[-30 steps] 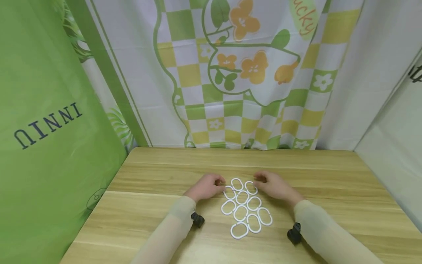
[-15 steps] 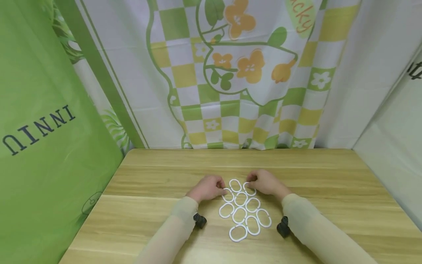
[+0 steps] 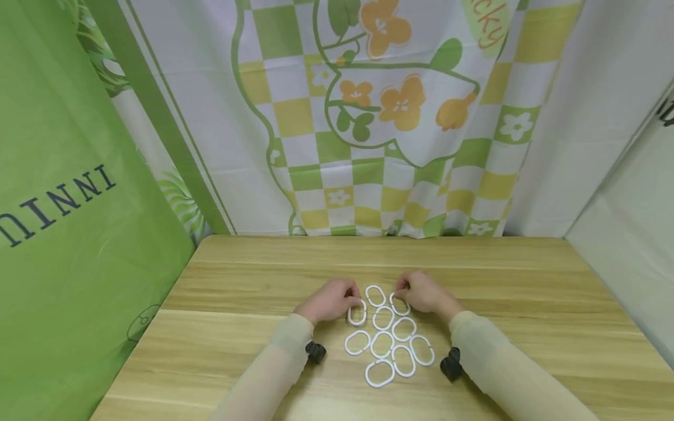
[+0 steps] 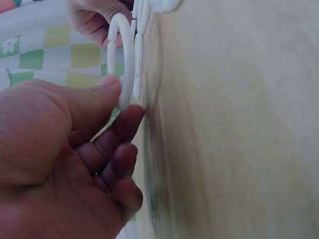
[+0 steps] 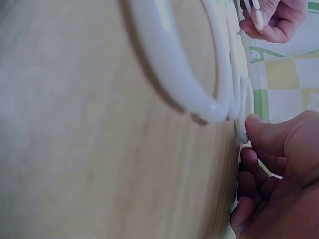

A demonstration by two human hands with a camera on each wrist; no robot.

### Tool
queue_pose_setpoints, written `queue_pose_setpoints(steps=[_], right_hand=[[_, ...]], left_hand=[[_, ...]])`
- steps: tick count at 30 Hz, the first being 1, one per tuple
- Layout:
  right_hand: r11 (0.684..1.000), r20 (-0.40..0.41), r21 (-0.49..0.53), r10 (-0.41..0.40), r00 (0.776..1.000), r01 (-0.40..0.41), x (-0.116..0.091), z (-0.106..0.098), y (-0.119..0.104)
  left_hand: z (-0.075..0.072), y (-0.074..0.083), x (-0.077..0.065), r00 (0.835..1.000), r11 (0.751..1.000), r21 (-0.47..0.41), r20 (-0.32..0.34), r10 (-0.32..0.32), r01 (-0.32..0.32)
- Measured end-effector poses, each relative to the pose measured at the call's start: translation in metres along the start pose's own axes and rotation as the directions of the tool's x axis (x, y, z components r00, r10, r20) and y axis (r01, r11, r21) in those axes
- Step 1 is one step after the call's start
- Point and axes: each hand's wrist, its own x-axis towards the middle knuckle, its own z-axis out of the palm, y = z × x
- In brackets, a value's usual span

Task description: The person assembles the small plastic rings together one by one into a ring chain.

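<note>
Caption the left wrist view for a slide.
Left grip pinches a white ring, the right grip and more rings beyond.

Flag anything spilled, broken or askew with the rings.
Nothing looks spilled or broken. Small gaps recur across the white rings, so likely design, not damage. One pinched ring looks raised and apart from the rest, but the left hand holds it.

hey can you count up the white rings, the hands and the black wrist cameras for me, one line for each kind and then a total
White rings: 10, counting those at the fingertips
Left hand and right hand: 2
Black wrist cameras: 2
Total: 14
</note>
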Motion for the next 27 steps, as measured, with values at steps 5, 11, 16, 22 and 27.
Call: queue_pose_setpoints(steps=[5, 11, 16, 22, 27], right_hand=[[0.996, -0.012, 0.073, 0.050, 0.999, -0.049, -0.002, -0.002, 0.002], [0.995, -0.065, 0.103, 0.026, 0.998, -0.020, -0.005, -0.003, 0.003], [0.990, -0.093, 0.140, 0.005, 0.996, 0.008, -0.012, -0.004, -0.001], [0.985, -0.097, 0.173, 0.019, 0.995, -0.002, -0.018, -0.002, -0.009], [0.979, -0.111, 0.204, 0.000, 0.994, 0.022, -0.021, -0.002, -0.020]], left_hand=[[-0.002, -0.001, -0.001, 0.999, 0.993, -0.114, -0.036, -0.033, 0.028], [-0.007, 0.004, -0.004, 0.996, 0.988, -0.156, -0.085, -0.027, 0.013], [-0.008, 0.008, -0.005, 0.991, 0.984, -0.175, -0.131, -0.006, -0.017], [-0.008, 0.010, -0.007, 0.984, 0.980, -0.200, -0.178, -0.011, -0.025], [-0.008, 0.012, -0.008, 0.980, 0.974, -0.217, -0.199, 0.014, -0.058]])
